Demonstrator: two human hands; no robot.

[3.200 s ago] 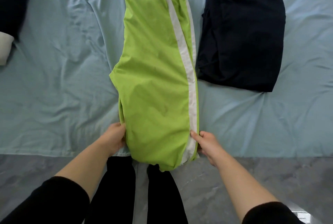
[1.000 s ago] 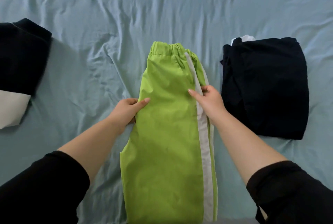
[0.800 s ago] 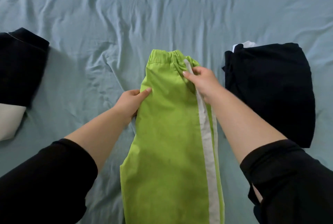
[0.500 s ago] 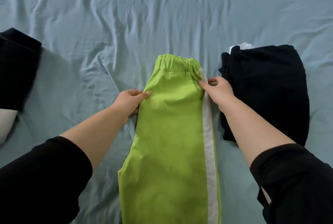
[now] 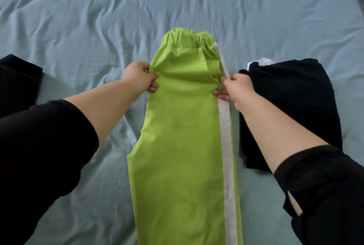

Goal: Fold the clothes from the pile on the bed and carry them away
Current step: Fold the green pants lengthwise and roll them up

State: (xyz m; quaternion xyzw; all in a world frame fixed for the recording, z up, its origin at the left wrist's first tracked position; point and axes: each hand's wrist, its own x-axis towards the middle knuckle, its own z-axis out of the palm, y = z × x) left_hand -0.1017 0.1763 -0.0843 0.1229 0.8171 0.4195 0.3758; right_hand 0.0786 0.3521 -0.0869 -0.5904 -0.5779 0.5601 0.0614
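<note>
1. The bed [image 5: 98, 18], under a rumpled pale-blue sheet, lies beneath both hands and all they work on.
2. The green trousers [image 5: 183, 136] lie flat on it between the two hands, folded lengthwise, leg on leg. They run from the gathered waistband [image 5: 189, 36] just beyond the grips back towards the person and out of view at the bottom.
3. A folded dark pile [image 5: 291, 97] sits just outside the right hand. Whether it touches the trousers cannot be told.
4. A second dark garment [image 5: 17, 81] lies well outside the left hand, cut off by the frame edge.
5. The left hand [image 5: 137, 78] pinches the trousers' left edge, thumb on top and fingers curled beneath.
6. The right hand [image 5: 236, 87] pinches the opposite edge with its fingers curled, level with the left.
7. The white stripe [image 5: 227, 146] runs down that right edge, passing through the right hand's pinch.
8. Judged from this, the step in hand is folding the trousers: the lengthwise fold looks done, the crosswise fold not yet. The next move calls for lifting both pinches together and level, so the layers do not slide apart.
</note>
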